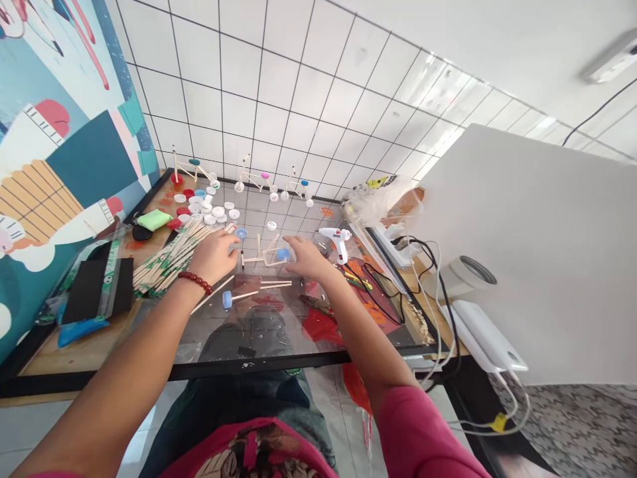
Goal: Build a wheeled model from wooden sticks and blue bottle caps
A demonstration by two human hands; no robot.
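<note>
A small frame of wooden sticks (257, 257) lies on the glass table between my hands, with a blue cap (283, 255) at its right end. My left hand (215, 255) is left of the frame, fingers bent and apart, near a blue ring-like cap (241, 233). My right hand (303, 256) is beside the blue cap at the frame's right end, its fingers apart; whether they touch the cap is hard to tell. Nearer to me lie another blue cap (227, 300) with a stick attached and a pair of loose sticks (276, 284).
A bundle of sticks (166, 260) and many bottle caps (217, 212) lie at the left. Several stick models (259, 178) stand along the back. On the right are a white glue gun (338, 240), dark pliers (317, 304) and cables (383, 299).
</note>
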